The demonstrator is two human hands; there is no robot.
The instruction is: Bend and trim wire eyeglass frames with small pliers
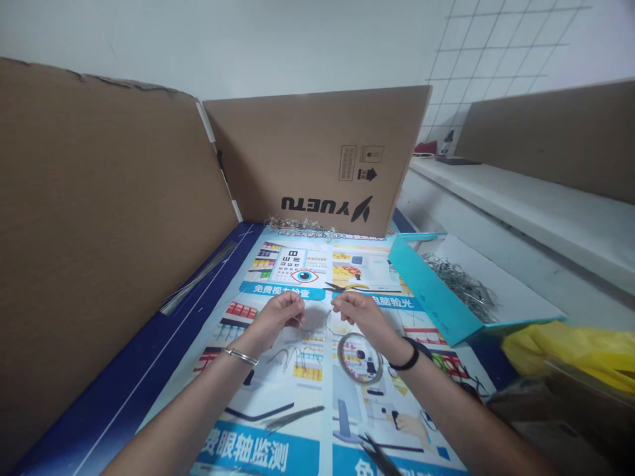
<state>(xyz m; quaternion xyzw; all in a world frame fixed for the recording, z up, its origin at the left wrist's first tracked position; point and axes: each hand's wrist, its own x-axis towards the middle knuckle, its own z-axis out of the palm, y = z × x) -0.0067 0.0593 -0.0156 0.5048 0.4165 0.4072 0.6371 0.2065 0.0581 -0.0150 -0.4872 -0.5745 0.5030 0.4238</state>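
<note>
Above the printed mat, my left hand (282, 312) is closed in a pinch on a thin wire (312, 330). My right hand (361, 315) is also pinched, at the other side of the same faint wire, with a short bit showing below the fingertips. The wire's exact shape is too fine to make out. Just below my right hand lies a wire coil (339, 360). Several bent wire pieces (292, 358) lie below my left hand. Beyond my right hand are pliers (342, 287) with yellow handles.
A teal box (431, 297) at right holds tangled wire (461, 284). Near the front lie a wire bundle (294, 416) and a dark-tipped tool (380, 456). Straight wires (198, 281) lie at left. Cardboard panels (297, 152) stand behind and left. A yellow bag (570, 354) is at right.
</note>
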